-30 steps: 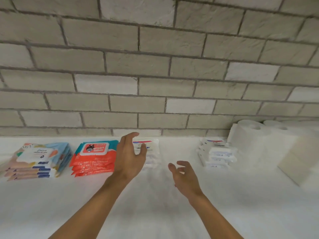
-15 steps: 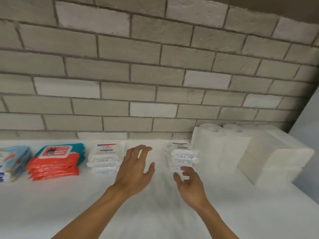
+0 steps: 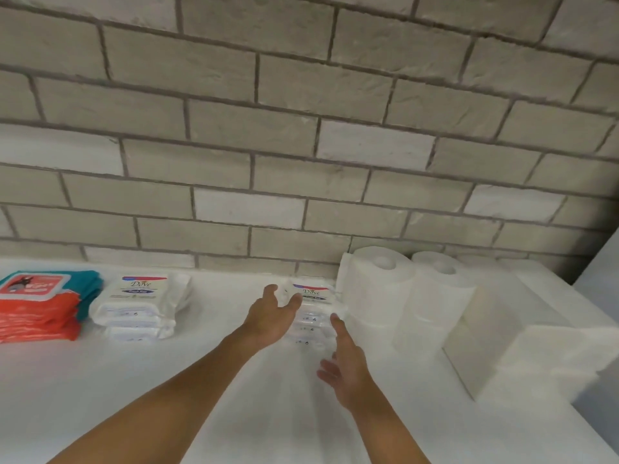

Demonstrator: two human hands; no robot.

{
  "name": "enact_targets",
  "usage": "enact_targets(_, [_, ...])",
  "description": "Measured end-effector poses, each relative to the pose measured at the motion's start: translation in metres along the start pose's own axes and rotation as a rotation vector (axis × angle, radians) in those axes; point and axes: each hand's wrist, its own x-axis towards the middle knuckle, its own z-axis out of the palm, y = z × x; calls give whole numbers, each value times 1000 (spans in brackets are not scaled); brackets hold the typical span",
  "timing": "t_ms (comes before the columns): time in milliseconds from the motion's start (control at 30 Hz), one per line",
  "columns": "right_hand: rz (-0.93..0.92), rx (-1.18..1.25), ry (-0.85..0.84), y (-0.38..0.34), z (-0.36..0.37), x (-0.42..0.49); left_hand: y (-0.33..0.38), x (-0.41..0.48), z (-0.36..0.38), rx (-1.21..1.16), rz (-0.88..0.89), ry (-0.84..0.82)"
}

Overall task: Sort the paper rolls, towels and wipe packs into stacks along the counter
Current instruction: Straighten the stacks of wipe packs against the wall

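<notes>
Gripping nothing: left hand [image 3: 271,318] spread wide at the left side of the short stack of white Dove wipe packs [image 3: 313,294], right hand [image 3: 346,363] loosely spread at its right front, contact too blurred to tell. Sits on the white counter [image 3: 167,380] just left of upright white paper rolls [image 3: 375,296] and folded white paper towels [image 3: 542,349]. Shares it with a second white Dove stack [image 3: 139,303] and orange-and-teal packs [image 3: 37,313] farther left.

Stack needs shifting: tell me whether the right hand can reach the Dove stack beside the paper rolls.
Probably yes: the right hand, open, is just before the Dove stack, nothing between; the paper roll crowds one side.
</notes>
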Motion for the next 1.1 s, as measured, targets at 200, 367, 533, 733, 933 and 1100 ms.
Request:
enact_targets(200, [23, 198, -71, -3, 14, 37, -15, 36, 30, -307, -284, -31])
enact_targets(367, [27, 193, -46, -2, 29, 56, -21, 46, 38, -347, -255, 15])
enact_targets(533, [44, 159, -97, 4, 38, 61, -31, 47, 23, -357, -252, 69])
enact_targets(733, [78, 46, -157, 10, 60, 61, -48, 45, -7, -333, -260, 131])
enact_targets(933, [85, -94, -200, 16, 90, 55, -64, 40, -42, -281, -262, 169])
enact_targets(1100, [85, -231, -183, 17, 111, 49, -72, 36, -64, -230, -260, 197])
